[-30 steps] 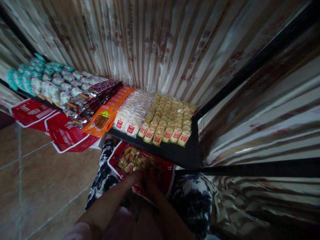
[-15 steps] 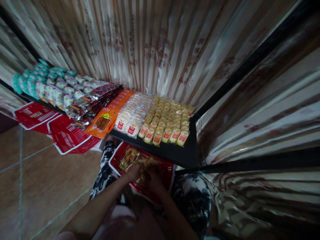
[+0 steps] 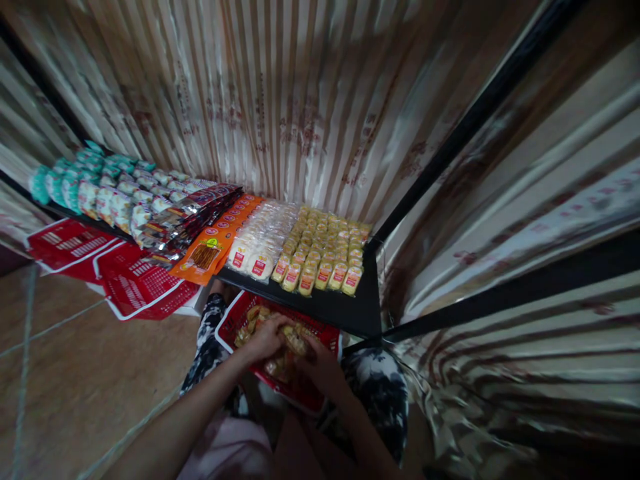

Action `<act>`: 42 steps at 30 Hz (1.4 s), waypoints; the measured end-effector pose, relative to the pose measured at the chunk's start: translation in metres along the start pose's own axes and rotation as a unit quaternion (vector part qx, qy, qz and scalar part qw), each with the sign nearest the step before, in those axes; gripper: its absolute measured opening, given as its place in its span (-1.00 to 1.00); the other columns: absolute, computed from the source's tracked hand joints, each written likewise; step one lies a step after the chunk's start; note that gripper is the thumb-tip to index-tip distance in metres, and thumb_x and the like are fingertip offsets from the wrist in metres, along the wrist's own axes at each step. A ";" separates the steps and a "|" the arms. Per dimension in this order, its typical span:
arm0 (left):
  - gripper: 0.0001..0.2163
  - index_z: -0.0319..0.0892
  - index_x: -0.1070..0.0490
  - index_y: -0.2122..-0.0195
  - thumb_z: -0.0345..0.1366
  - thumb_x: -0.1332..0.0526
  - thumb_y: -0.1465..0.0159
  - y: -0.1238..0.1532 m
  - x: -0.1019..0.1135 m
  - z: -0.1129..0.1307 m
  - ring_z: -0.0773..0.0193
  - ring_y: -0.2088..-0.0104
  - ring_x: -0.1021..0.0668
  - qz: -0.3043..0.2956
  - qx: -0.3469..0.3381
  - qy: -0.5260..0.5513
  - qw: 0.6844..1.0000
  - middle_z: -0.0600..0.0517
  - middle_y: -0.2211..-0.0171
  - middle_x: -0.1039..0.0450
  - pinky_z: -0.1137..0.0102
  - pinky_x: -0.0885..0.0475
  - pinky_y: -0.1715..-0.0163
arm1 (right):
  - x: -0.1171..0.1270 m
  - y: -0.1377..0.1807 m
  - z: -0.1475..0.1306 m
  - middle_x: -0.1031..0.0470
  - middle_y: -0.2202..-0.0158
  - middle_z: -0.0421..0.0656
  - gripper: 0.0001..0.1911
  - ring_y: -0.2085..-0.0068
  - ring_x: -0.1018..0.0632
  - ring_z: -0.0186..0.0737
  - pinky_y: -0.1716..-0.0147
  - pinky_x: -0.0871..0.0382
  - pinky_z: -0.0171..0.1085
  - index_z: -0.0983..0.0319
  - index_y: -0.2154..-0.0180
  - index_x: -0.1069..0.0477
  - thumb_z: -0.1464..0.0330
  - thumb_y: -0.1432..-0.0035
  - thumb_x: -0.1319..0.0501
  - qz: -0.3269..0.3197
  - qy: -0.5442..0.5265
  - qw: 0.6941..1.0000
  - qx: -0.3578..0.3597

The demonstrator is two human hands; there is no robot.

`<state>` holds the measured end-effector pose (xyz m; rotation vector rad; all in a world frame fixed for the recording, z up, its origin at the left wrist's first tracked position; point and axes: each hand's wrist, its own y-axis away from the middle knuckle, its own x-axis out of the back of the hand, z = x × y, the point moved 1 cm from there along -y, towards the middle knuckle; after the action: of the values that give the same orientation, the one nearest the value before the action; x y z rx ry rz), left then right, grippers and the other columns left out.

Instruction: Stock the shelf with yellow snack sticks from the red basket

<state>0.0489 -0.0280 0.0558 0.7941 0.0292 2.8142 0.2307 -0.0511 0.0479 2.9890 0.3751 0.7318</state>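
Note:
Between my knees is a red basket (image 3: 330,337) with a white rim, holding several wrapped yellowish-brown snacks (image 3: 255,317). My left hand (image 3: 269,337) reaches in from the left, fingers curled against a wrapped snack (image 3: 295,340) near the basket's middle. From the right, my right hand (image 3: 316,360) closes on the other side of that same snack. Its lower fingers are in shadow. Just beyond the basket, yellow wrapped snacks (image 3: 320,253) with red labels stand in rows on a black shelf (image 3: 350,310).
Left along the shelf lie white wrapped cakes (image 3: 260,243), an orange snack packet (image 3: 210,247), dark shiny packets (image 3: 185,217) and green-and-white packets (image 3: 90,183). Red baskets (image 3: 140,280) sit on the tiled floor below. A pleated curtain (image 3: 280,100) hangs behind, with black frame bars (image 3: 450,147) at right.
Both hands have come up a little in the basket, and the wrapped snack between them shows more clearly. The view has shifted slightly, so the shelf appears lower and its right end farther left.

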 end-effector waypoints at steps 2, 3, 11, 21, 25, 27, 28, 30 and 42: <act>-0.60 -0.18 -0.45 0.23 -0.61 -0.03 0.07 -0.005 0.000 0.005 0.31 0.20 -0.46 0.011 0.027 0.058 0.998 0.06 0.28 -0.44 0.42 -0.35 0.10 | 0.011 0.002 -0.007 -0.48 0.06 -0.09 -0.48 0.15 -0.52 -0.14 0.11 -0.37 -0.13 0.18 0.04 -0.39 0.27 0.13 -0.27 0.003 -0.016 1.000 -0.014; -0.61 -0.20 -0.44 0.23 -0.60 -0.04 0.07 -0.006 0.000 0.008 0.33 0.26 -0.47 0.009 0.056 0.099 0.993 0.07 0.32 -0.45 0.44 -0.38 0.16 | 0.016 0.002 -0.010 -0.49 0.08 -0.09 -0.46 0.23 -0.53 -0.18 0.18 -0.40 -0.17 0.18 0.03 -0.37 0.26 0.12 -0.26 0.007 -0.033 0.999 -0.026; -0.91 -0.24 -0.39 0.39 -0.41 -0.11 -0.11 -0.002 -0.009 0.042 0.37 0.50 -0.52 -0.011 0.227 0.405 0.886 0.06 0.47 -0.49 0.49 -0.43 0.45 | 0.046 -0.007 -0.034 -0.52 0.17 -0.06 -0.48 0.39 -0.52 -0.30 0.36 -0.44 -0.26 0.21 0.09 -0.40 0.16 0.13 -0.29 0.079 -0.236 0.967 -0.047; -0.92 -0.31 -0.38 0.41 -0.44 -0.12 -0.13 -0.015 -0.027 0.074 0.37 0.55 -0.54 -0.019 0.241 0.539 0.807 -0.01 0.51 -0.49 0.51 -0.46 0.42 | 0.048 -0.023 -0.031 -0.51 0.27 -0.12 -0.42 0.39 -0.54 -0.26 0.43 -0.41 -0.30 0.21 0.11 -0.35 0.17 0.22 -0.35 0.119 -0.342 0.927 -0.098; -0.93 -0.29 -0.33 0.42 -0.41 -0.11 -0.16 -0.022 -0.032 0.080 0.37 0.59 -0.53 0.000 0.246 0.537 0.807 0.06 0.59 -0.41 0.51 -0.44 0.51 | 0.049 -0.027 -0.027 -0.51 0.28 -0.10 -0.47 0.33 -0.55 -0.18 0.41 -0.41 -0.27 0.23 0.19 -0.36 0.11 0.21 -0.34 0.149 -0.346 0.920 -0.110; -0.90 -0.27 -0.31 0.42 -0.34 -0.13 -0.18 -0.024 -0.034 0.081 0.36 0.62 -0.52 0.005 0.245 0.531 0.811 0.10 0.62 -0.37 0.51 -0.41 0.57 | 0.051 -0.028 -0.028 -0.52 0.30 -0.10 -0.45 0.35 -0.55 -0.18 0.42 -0.40 -0.28 0.24 0.19 -0.36 0.09 0.22 -0.34 0.165 -0.342 0.919 -0.108; -0.87 -0.27 -0.31 0.41 -0.30 -0.15 -0.18 -0.024 -0.035 0.081 0.36 0.62 -0.52 0.003 0.240 0.530 0.813 0.10 0.61 -0.37 0.51 -0.41 0.57 | 0.053 -0.029 -0.029 -0.52 0.33 -0.13 -0.43 0.37 -0.54 -0.21 0.43 -0.39 -0.29 0.23 0.16 -0.35 0.08 0.22 -0.33 0.174 -0.345 0.916 -0.107; -0.82 -0.26 -0.30 0.36 -0.24 -0.20 -0.15 -0.025 -0.036 0.082 0.37 0.59 -0.52 0.000 0.223 0.527 0.820 0.09 0.57 -0.39 0.50 -0.42 0.53 | 0.055 -0.031 -0.030 -0.51 0.42 -0.20 -0.35 0.45 -0.51 -0.28 0.49 -0.36 -0.34 0.22 0.08 -0.29 0.08 0.21 -0.33 0.197 -0.352 0.908 -0.113; -0.81 -0.22 -0.36 0.28 -0.38 -0.15 -0.04 -0.042 -0.007 0.093 0.45 0.58 -0.35 0.076 0.106 0.190 0.973 0.21 0.59 -0.23 0.54 -0.27 0.52 | 0.056 -0.026 -0.021 -0.43 0.06 0.00 -0.40 0.20 -0.51 -0.13 0.19 -0.39 -0.14 0.24 -0.01 -0.29 0.07 0.03 -0.21 0.283 -0.010 0.959 -0.027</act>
<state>0.1117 0.0075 0.1284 0.2935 0.3488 3.1042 0.2638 -0.0122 0.0893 3.0548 -0.5198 0.7174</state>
